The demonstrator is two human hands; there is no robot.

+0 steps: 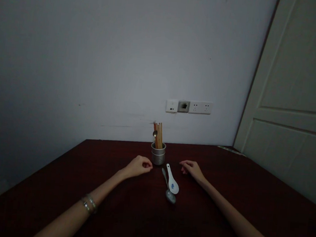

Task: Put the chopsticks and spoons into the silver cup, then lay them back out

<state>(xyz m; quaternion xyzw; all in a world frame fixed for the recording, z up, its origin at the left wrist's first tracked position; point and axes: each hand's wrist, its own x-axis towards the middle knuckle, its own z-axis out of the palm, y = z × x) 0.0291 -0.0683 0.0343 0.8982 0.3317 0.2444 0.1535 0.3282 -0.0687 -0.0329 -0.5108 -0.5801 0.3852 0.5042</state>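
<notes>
A metal utensil holder (158, 158) stands upright with several wooden chopsticks (159, 136) and a small metal spoon (154, 133) in it. My left hand (139, 166) rests on the table just left of the holder, fingers curled in loosely, with nothing visible in them. To the right, my right hand (192, 169) lies with bent fingers drawn together, also with nothing visible in them. Between the hands, a white soup spoon (173, 185) with a blue mark lies beside a metal spoon (170, 197). Whether the two spoons touch, I cannot tell.
The dark red table (105, 217) meets a pale wall (124, 56) at the back. Wall sockets (200, 107) sit above the table edge. A thin flat strip (231, 150) lies at the far right corner, near a white panelled door (291, 108).
</notes>
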